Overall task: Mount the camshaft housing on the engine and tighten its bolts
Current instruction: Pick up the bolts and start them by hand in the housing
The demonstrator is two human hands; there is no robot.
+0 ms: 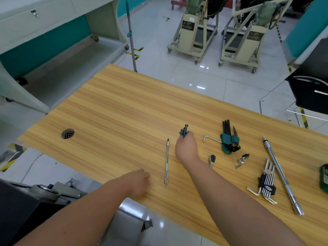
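Note:
My right hand reaches over the wooden table and grips a bunch of dark bolts, whose heads stick up past my fingers. My left hand rests near the table's front edge, fingers loosely curled and holding nothing. A long extension bar lies between my two hands. A ratchet head shows just right of my right forearm, partly hidden by it. Part of a grey metal engine part appears below the table's front edge at lower left.
Right of my hand lie a teal-holdered hex key set, a loose hex key, small sockets, a chrome key set and a long chrome wrench. A cable hole sits at left. Engine stands are on the floor beyond.

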